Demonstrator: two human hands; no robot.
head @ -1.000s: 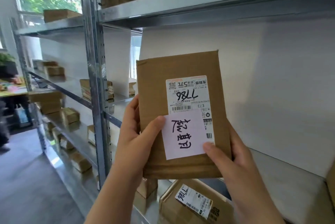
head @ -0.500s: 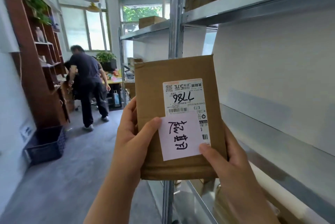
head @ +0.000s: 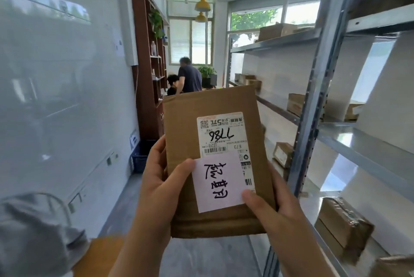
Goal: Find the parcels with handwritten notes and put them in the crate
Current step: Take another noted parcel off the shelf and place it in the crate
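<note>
1. Head view: the parcel (head: pixel 186 119) is up in the air in front of the person, held in both hands, beside the metal shelf (head: pixel 358 142).
2. It looks like a flat, thin cardboard box. It is likely light and fairly stiff, but a hard squeeze could bend it.
3. The white note (head: pixel 218 183) with hand writing sits low on the front, partly over the printed label (head: pixel 220 133). It may be loose.
4. The two side edges, near the bottom, look best to hold.
5. The left hand (head: pixel 161 189) has a narrow grip on the left edge, with its thumb on the note's top corner.
6. The right hand (head: pixel 280 216) grips the right edge, with its thumb on the note's lower corner.
7. The blue crate (head: pixel 140 158) sits on the floor by the wall, well apart from the parcel.
</note>
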